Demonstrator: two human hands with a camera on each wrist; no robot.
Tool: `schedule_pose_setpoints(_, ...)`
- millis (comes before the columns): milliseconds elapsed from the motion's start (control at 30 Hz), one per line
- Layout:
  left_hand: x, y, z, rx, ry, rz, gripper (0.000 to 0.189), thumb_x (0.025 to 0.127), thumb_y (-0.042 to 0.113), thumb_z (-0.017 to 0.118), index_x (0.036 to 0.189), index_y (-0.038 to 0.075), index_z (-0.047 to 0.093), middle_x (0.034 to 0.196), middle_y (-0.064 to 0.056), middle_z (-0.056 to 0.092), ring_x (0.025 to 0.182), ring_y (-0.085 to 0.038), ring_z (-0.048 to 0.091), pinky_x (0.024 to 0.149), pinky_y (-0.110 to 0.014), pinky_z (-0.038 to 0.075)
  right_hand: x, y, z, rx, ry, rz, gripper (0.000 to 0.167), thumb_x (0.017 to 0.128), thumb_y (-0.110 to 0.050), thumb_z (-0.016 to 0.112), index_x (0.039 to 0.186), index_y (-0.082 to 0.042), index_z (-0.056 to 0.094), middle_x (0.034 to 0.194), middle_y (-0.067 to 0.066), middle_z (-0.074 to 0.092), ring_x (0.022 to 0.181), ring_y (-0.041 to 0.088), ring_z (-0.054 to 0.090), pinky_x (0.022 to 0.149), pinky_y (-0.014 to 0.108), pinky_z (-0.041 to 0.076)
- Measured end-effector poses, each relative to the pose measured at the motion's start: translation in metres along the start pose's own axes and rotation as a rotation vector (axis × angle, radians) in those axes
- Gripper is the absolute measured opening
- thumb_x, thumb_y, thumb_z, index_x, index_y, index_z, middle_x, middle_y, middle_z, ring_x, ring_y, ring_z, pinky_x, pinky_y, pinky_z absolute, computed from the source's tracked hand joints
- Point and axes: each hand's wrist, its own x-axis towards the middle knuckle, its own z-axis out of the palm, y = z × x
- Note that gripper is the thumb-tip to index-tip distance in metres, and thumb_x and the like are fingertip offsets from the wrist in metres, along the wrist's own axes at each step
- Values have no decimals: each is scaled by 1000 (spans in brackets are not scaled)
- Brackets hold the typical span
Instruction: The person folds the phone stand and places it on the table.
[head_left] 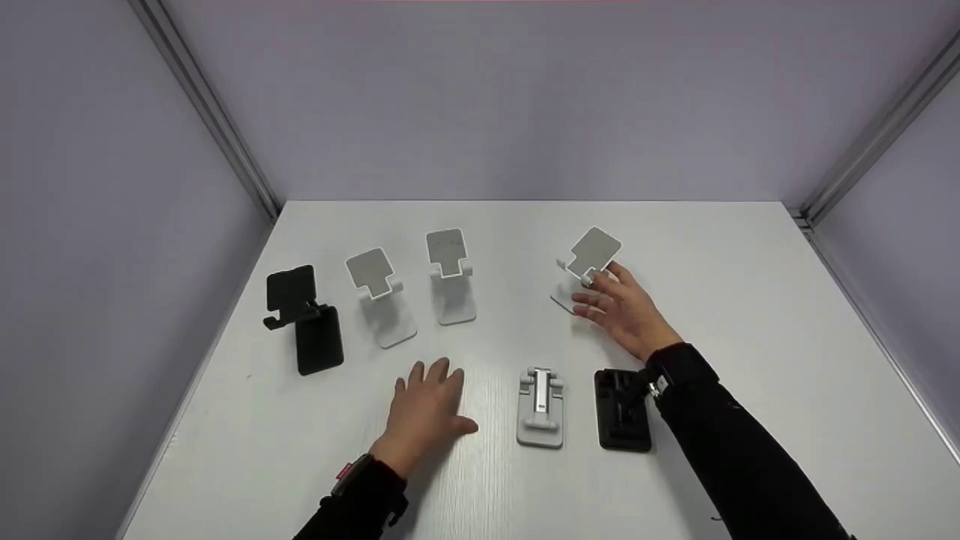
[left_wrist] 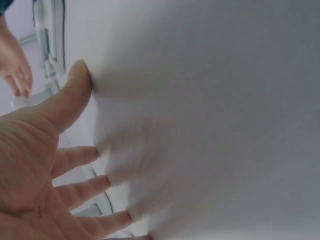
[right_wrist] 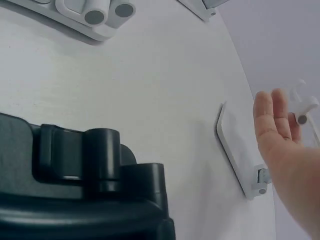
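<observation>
In the head view my right hand (head_left: 626,315) is at a white phone stand (head_left: 596,251) at the back right. Thumb and index finger pinch it near the hinge, below its raised plate; the other fingers are off to the side. Seen from the right wrist, the fingers meet the stand's knob, and its flat base (right_wrist: 237,150) lies on the table. My left hand (head_left: 424,416) is at the front, fingers spread, fingertips at the tabletop and holding nothing. A folded white phone stand (head_left: 540,409) and a folded black phone stand (head_left: 622,412) lie between the arms.
Two unfolded white phone stands (head_left: 386,300) (head_left: 452,277) and an unfolded black phone stand (head_left: 319,341) stand at the left on the white table (head_left: 487,495). My right forearm passes just beside the folded black stand. Pale panels (head_left: 525,105) enclose the table's back and sides.
</observation>
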Motion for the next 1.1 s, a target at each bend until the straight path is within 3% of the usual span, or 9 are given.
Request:
schedule_pose_setpoints(233,0,-1,-1,14,-12,-2,81,72,48,90,137,8,62,147,-19,51,136,-52,43,104,-75,40,-1,6,-5,-112,80,-18,58,106,-18,58,154,-17,26,112,6,51,89,19,61,87,34,55)
schedule_pose_setpoints(467,0,0,0,0,-16,-3,81,72,48,90,136,8,62,147,-19,51,136,-53,43,104,-76,40,-2,6,-9,-110,168,-84,29,107,-15,54,133,-5,46,100,6,56,78,16,61,78,30,56)
schedule_pose_setpoints(767,-1,1,-1,-10,-23,-6,81,73,47,90,138,8,61,148,-18,50,137,-54,41,105,-76,38,-6,3,-9,-106,257,-100,12,107,-11,54,115,-3,51,79,1,56,61,12,56,59,24,49)
schedule_pose_setpoints(933,-2,1,-2,-8,-23,3,80,74,46,89,137,7,60,148,-19,50,137,-53,41,105,-76,39,-8,0,-10,-240,304,-115,10,105,-9,56,112,-2,54,77,0,56,59,10,55,56,22,48)
schedule_pose_setpoints(1100,-3,1,-3,-11,-4,23,78,75,45,89,136,6,61,147,-20,50,136,-54,42,104,-77,39,-11,0,-10,-451,328,-146,23,105,-12,57,122,3,56,86,-1,61,70,9,57,64,21,50)
